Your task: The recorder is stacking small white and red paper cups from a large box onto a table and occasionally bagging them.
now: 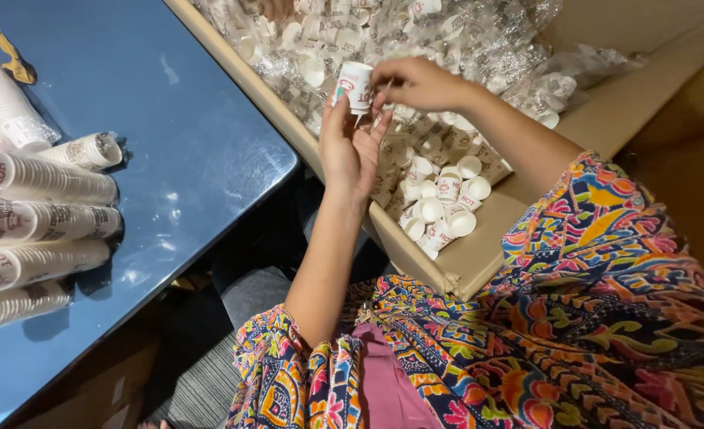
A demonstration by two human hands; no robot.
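Left of the grip, sleeved stacks of paper cups [42, 218] lay on the blue table [201, 151], well apart from both hands. The left hand [350, 151] stood open, palm up, fingertips touching the underside of a small white paper cup [355, 84]. Just right of it, the right hand [419, 83] pinched thumb and fingers together at the cup's side; whether they nipped the cup wall or clear wrap could not be told. Below and beyond the grip, loose cups [443, 199] filled the cardboard box [479, 258]. Judgement: a light pinch would keep the thin wall from denting, the palm steadying it from under.
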